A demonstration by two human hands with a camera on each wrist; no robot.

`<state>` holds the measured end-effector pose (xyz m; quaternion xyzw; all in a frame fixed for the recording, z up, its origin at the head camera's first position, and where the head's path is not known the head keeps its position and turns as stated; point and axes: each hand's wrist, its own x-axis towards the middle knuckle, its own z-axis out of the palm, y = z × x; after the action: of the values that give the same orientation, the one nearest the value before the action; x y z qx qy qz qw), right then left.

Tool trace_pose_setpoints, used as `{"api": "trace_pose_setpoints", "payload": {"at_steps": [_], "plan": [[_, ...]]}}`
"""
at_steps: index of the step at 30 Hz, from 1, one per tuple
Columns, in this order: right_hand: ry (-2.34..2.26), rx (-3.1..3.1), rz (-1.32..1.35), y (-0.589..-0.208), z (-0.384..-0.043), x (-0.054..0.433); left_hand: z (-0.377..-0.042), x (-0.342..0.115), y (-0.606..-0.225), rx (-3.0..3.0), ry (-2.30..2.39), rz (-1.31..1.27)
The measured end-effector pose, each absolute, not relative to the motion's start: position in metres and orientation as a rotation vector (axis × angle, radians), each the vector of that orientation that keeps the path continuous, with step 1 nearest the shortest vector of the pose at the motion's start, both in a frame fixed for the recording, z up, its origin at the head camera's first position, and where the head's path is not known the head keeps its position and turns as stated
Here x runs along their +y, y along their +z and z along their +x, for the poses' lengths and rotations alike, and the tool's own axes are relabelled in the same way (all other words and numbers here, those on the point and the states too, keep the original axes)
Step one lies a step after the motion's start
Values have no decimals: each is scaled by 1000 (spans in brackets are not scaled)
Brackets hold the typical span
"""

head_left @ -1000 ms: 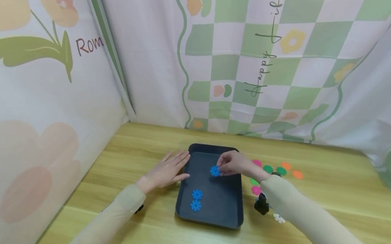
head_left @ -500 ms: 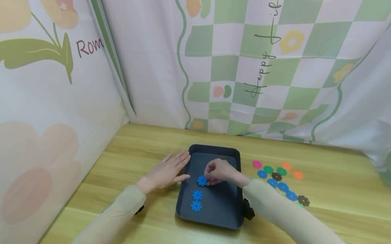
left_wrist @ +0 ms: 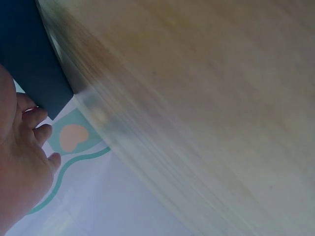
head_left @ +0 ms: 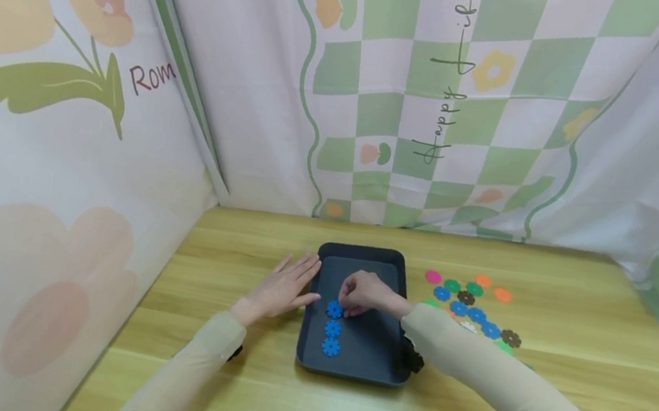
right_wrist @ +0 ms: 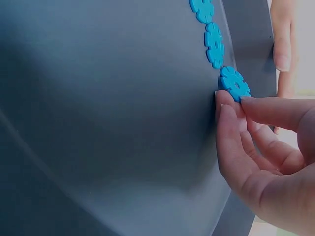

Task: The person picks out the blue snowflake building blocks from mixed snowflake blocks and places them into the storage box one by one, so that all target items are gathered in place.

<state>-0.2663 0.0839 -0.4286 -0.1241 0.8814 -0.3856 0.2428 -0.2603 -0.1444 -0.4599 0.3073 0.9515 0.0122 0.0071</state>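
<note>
My right hand (head_left: 365, 293) reaches into a dark grey tray (head_left: 369, 366) and pinches a blue notched disc (right_wrist: 236, 84) between thumb and fingertips. In the right wrist view that disc is slightly tilted, its lower edge at the fingers. Two more blue discs lie in a line toward the near end: the middle disc (head_left: 332, 328) and the nearest disc (head_left: 331, 347). My left hand (head_left: 280, 289) rests with straight fingers against the tray's left rim; in the left wrist view its fingers (left_wrist: 37, 118) are beside the tray wall.
Right of the tray, loose discs lie scattered on the wooden table (head_left: 212, 382): blue discs (head_left: 477, 314), orange ones (head_left: 502, 294), a pink one (head_left: 434, 277), green, brown and white ones. My right forearm covers part of that area. A patterned curtain (head_left: 426, 108) hangs behind the table.
My right hand has carried the blue disc leftward and nearer, from the tray's upper middle down to the line of two discs. The left hand has stayed in place.
</note>
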Motion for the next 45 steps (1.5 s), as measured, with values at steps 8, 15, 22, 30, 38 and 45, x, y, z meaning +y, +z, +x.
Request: {"api": "trace_pose_setpoints", "payload": {"at_steps": [8,15,22,30,38,45], "plan": [[-1003,2448,-334,-429,-265,82,-262,-145,-463,2991,44,981],[-983,2460,-320,-429,-264,81,-261,-146,-463,2995,38,992],[-958,2472,-324,-427,-266,84,-262,-145,-463,2982,27,964],[-1012,2461,-344,-418,-267,95,-260,-144,-460,2988,47,978],[-1124,2407,-442,-401,-267,121,-261,-144,-462,2987,35,979],[-1139,2396,-427,-391,-265,157,-261,-144,-462,2995,24,989]]}}
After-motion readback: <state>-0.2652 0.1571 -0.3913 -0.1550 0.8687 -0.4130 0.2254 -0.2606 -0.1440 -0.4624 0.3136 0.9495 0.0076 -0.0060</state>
